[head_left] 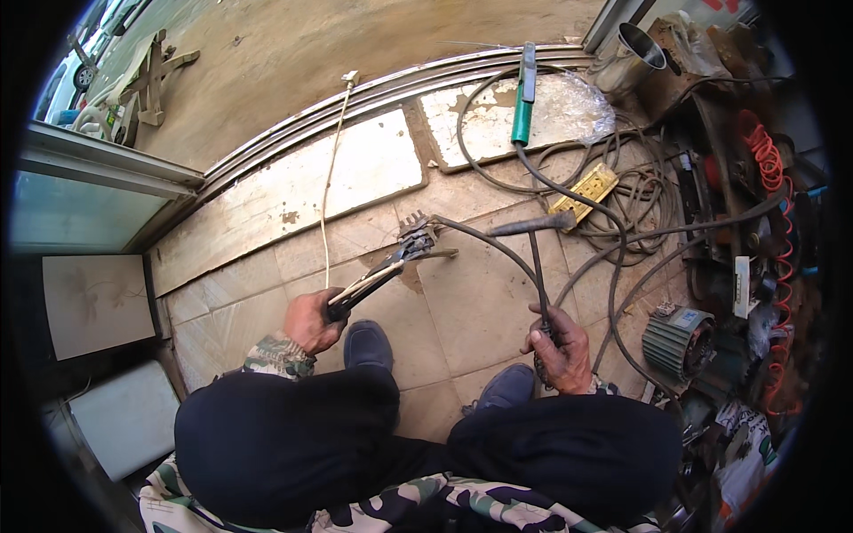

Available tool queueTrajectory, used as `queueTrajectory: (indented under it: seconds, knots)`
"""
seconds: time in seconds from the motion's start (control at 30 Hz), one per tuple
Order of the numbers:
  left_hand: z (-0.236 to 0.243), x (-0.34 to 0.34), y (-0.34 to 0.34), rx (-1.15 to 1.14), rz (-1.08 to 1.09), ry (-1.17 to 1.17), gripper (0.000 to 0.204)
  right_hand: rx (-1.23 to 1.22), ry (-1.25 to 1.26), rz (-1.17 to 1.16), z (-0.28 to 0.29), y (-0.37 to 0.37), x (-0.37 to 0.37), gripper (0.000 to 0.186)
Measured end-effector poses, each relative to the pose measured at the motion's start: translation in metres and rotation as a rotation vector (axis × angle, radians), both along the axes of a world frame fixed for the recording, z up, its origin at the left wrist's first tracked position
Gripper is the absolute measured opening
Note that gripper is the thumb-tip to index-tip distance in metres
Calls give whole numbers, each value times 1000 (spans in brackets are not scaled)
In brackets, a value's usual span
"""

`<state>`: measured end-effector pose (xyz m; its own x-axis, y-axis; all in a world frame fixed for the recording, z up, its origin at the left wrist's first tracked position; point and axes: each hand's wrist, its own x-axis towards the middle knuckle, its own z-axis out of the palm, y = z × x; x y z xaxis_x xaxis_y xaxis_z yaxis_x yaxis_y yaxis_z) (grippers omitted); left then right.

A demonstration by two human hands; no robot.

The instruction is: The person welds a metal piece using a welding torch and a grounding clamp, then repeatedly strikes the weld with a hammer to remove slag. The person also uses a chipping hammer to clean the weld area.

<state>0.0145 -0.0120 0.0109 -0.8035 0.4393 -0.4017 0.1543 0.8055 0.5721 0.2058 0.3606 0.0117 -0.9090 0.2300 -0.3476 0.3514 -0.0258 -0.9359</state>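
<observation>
My left hand (310,322) grips the handles of a long black-and-cream tool (373,274), whose toothed metal jaws (416,233) sit at the end of a black cable (484,238); whether they clamp it I cannot tell. In my right hand (562,354) is a dark slim-handled hammer (536,262), its long grey head (520,225) near that cable. Above it lies a green-handled clamp or holder (522,120) on another cable, beside a yellow power strip (588,191). A white cord (338,142) runs past my left hand.
Pale boards (284,186) lie along the metal door track (311,120). Coiled cables (644,209), a grey-green motor (666,346), red coiled hose (782,258) and a metal bucket (626,62) crowd the right. A white square object (120,417) and glass panel (75,195) stand left.
</observation>
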Motion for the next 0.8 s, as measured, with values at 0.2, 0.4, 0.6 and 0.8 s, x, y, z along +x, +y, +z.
queueTrajectory:
  seconds: [0.2, 0.4, 0.6, 0.8]
  knots:
    - [-2, 0, 0, -33, -24, 54, 31, 135, 61, 147, 3, -20, -39, 58]
    - [-3, 1, -1, -47, -26, 36, 32, 164, 189, 205, -15, -30, -36, 64]
    - [-4, 2, -1, -42, -22, 51, 31, 138, 101, 163, -3, -32, -39, 64]
    - [-10, 4, -4, -28, -58, 103, 30, 121, 54, 233, -3, -32, -41, 64]
